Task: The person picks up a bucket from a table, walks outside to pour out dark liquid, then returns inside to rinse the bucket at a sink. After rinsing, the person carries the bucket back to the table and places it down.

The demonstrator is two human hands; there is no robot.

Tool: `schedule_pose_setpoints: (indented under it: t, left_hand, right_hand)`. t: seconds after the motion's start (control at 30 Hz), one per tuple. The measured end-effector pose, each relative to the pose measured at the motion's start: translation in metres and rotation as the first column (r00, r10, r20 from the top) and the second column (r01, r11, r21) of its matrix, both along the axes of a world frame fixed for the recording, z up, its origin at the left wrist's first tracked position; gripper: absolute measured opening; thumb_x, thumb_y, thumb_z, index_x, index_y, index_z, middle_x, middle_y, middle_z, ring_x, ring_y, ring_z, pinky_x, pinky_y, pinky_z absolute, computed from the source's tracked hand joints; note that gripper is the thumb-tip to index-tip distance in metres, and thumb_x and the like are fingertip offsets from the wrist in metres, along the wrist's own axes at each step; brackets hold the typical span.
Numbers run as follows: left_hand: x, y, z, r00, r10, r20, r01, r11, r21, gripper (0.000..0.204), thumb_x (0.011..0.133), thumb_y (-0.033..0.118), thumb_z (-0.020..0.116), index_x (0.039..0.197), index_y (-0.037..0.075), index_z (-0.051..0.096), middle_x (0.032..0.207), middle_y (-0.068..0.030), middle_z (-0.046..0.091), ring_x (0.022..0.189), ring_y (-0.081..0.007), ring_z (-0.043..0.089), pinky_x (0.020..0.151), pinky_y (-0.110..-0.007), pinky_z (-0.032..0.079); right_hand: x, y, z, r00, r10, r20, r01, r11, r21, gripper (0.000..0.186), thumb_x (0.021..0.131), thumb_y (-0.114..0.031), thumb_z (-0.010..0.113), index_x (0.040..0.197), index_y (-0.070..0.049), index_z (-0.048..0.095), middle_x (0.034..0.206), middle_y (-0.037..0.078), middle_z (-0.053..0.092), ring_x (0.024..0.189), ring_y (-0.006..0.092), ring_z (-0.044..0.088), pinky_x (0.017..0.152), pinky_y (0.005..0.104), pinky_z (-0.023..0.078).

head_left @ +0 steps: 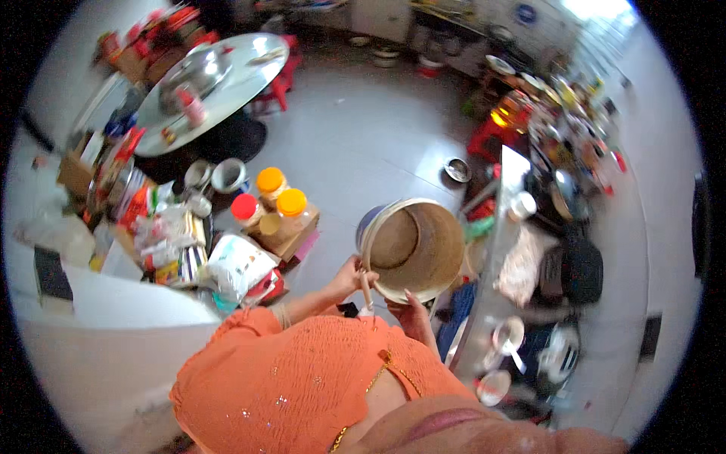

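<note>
I hold a large round bucket point(427, 253), tilted so its stained beige inside faces me; it appears empty. My left hand point(352, 278) is closed around a pale stick-like grip, likely its handle, at the bucket's left side. My right hand point(408, 310) grips the lower rim from below, its thumb over the edge. The bucket is held in front of my orange top, above the grey floor point(333, 136).
A cardboard box point(291, 246) with lidded jars stands left of the bucket, beside piled bags point(238, 268). A round glass table point(257, 57) is at upper left. A crowded counter point(510, 174) runs along the right. A metal bowl point(457, 170) lies on the floor.
</note>
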State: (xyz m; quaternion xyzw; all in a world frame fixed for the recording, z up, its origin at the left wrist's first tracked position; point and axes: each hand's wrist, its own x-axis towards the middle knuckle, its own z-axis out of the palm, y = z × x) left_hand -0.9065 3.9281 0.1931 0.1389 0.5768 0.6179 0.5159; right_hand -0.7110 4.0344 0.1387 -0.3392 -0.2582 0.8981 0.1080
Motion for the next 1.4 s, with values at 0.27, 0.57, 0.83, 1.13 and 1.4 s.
schedule_pose_setpoints:
  t: [0.27,0.57,0.83,1.13,1.4]
  left_hand:
    - [-0.144,0.129,-0.006,0.993,-0.101,-0.062,0.099,0.995,-0.032,0.051,0.074,0.021,0.07,0.113,0.001,0.045,0.095,-0.0068,0.055,0.082,-0.0146,0.058,0.069,-0.028,0.05]
    - [-0.385,0.254,-0.033,0.913,0.265,-0.309,-0.323,0.934,-0.153,0.037,0.082,0.025,0.06,0.113,0.008,0.048,0.103,-0.0037,0.054,0.089,-0.0115,0.054,0.074,-0.025,0.044]
    - [-0.453,0.499,0.006,0.98,-0.156,-0.125,0.148,0.986,-0.071,0.035,0.084,0.027,0.057,0.113,0.008,0.05,0.107,-0.0032,0.054,0.092,-0.0118,0.056,0.078,-0.028,0.046]
    - [-0.584,0.668,0.021,0.994,0.06,-0.086,-0.068,0.993,-0.096,0.036,0.085,0.025,0.057,0.114,0.005,0.048,0.113,-0.0075,0.054,0.097,-0.0163,0.056,0.082,-0.029,0.045]
    - [-0.7,0.704,-0.016,0.893,0.439,-0.103,-0.451,0.874,-0.183,0.034,0.087,0.022,0.054,0.116,0.005,0.047,0.113,-0.0094,0.053,0.096,-0.0183,0.056,0.08,-0.031,0.046]
  right_hand:
    - [-0.145,0.191,0.028,0.995,0.085,0.049,-0.091,0.987,0.135,0.042,0.081,-0.031,0.054,0.103,0.004,0.052,0.093,0.017,0.062,0.083,0.0279,0.062,0.073,0.0359,0.049]
    - [-0.221,0.388,-0.004,0.981,-0.029,0.194,0.003,0.991,0.131,0.039,0.081,-0.031,0.053,0.099,0.003,0.053,0.097,0.019,0.061,0.085,0.0289,0.062,0.071,0.035,0.049]
    - [-0.247,0.523,-0.024,0.896,-0.383,0.224,0.385,0.922,0.039,0.026,0.083,-0.024,0.052,0.091,0.001,0.054,0.091,0.017,0.063,0.082,0.0276,0.062,0.072,0.0347,0.049]
    - [-0.387,0.772,-0.035,0.905,-0.388,0.176,0.388,0.921,0.038,0.033,0.082,-0.024,0.051,0.1,0.004,0.051,0.094,0.017,0.06,0.085,0.028,0.059,0.073,0.0363,0.05]
    - [-0.566,0.985,-0.003,0.94,-0.296,0.171,0.259,0.944,0.206,0.032,0.082,-0.023,0.053,0.098,0.005,0.051,0.089,0.019,0.061,0.08,0.027,0.062,0.064,0.0321,0.051]
